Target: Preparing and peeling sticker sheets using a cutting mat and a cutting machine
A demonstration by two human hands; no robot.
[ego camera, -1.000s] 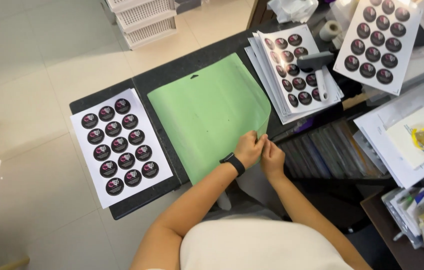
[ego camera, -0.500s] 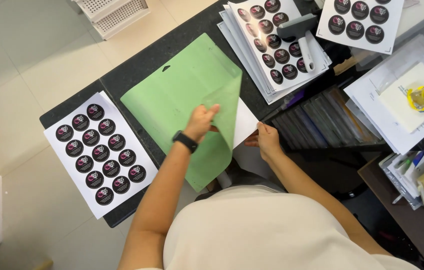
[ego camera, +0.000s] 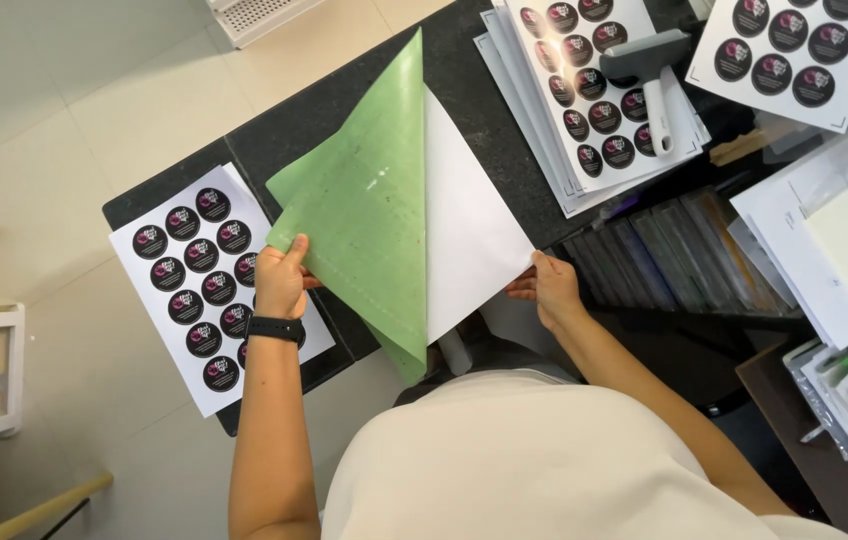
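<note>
A: What are the 2 hands gripping?

B: The left hand (ego camera: 282, 285) pinches the folded-over edge of the green sheet (ego camera: 369, 215), thumb on top. The right hand (ego camera: 547, 290) pinches the corner of the white sheet (ego camera: 474, 230) beneath it.

A: Where do the sheets lie?

B: On the dark table (ego camera: 464, 60), the green one peeled halfway up, just beside the sticker sheet (ego camera: 206, 280) on the left. A stack of sticker sheets (ego camera: 594, 100) with a grey roller (ego camera: 654, 75) sits further right.

A: Any risk?

B: I judge that a quick pull could crease or tear the white sheet, or the lifted green flap could brush the sticker sheet off the table's edge.
</note>
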